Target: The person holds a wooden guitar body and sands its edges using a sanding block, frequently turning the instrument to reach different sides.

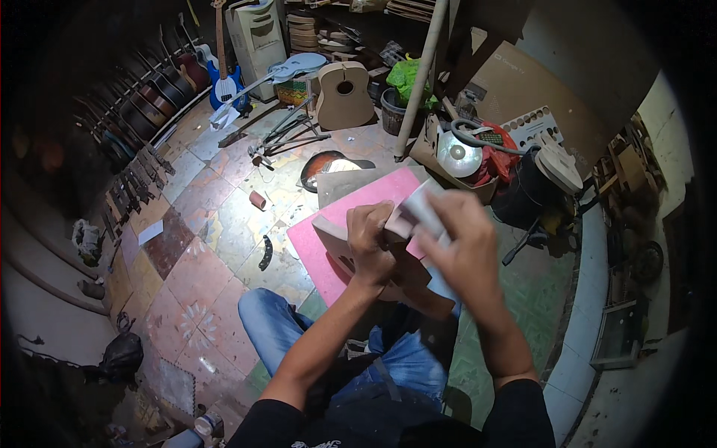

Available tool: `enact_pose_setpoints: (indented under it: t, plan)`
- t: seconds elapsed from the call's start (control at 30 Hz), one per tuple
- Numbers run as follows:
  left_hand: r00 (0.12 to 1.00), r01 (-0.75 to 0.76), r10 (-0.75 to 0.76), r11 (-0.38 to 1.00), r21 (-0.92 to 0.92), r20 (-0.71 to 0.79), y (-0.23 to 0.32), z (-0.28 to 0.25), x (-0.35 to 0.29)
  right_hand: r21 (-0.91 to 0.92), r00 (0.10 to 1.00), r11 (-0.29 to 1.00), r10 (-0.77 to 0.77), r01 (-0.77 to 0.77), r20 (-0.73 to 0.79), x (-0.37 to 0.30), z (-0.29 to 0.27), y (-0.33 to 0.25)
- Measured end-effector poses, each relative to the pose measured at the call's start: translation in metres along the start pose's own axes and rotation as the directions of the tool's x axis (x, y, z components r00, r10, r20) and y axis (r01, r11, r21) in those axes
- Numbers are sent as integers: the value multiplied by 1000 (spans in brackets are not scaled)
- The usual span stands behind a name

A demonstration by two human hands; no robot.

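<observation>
My left hand (pixel 371 237) is closed on the upper edge of a thick, curved wooden piece (pixel 331 233), which looks like a guitar body; it is tilted over my lap. My right hand (pixel 464 235) is wrapped round a greyish-white curled sheet (pixel 424 213), perhaps sandpaper, blurred by motion. The sheet is against or just beside the wood's right end; I cannot tell whether it touches. A flat pink board (pixel 314 246) lies under the wooden piece. My hands and forearms hide part of the wood.
An unfinished acoustic guitar body (pixel 345 97) and a blue bass guitar (pixel 224 86) stand at the back. A sunburst guitar body (pixel 317 168) lies beyond the pink board. A red-brown roll (pixel 258 199) is on the tiled floor. A black bucket (pixel 519 190) stands right, and racked guitars (pixel 153 101) line the left.
</observation>
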State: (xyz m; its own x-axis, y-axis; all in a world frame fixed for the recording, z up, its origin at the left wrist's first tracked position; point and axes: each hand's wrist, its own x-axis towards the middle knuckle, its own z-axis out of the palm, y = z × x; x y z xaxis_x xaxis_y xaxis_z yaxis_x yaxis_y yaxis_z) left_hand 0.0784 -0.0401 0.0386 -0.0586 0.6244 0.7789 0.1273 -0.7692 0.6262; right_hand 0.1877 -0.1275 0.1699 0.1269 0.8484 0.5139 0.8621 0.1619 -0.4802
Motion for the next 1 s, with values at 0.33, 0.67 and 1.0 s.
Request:
enact_pose_setpoints:
  t: [0.33, 0.67, 1.0]
  plan:
    - [998, -56, 56, 998, 6, -17, 5, 18, -4, 56, 978, 977, 207, -206, -2, 9, -18, 11]
    - [999, -32, 31, 999, -18, -12, 3, -3, -11, -41, 996, 997, 69, -72, -64, -10, -6, 1]
    - [998, -24, 24, 1000, -5, -50, -4, -10, -1, 22, 992, 996, -86, 89, -96, -23, 12, -5]
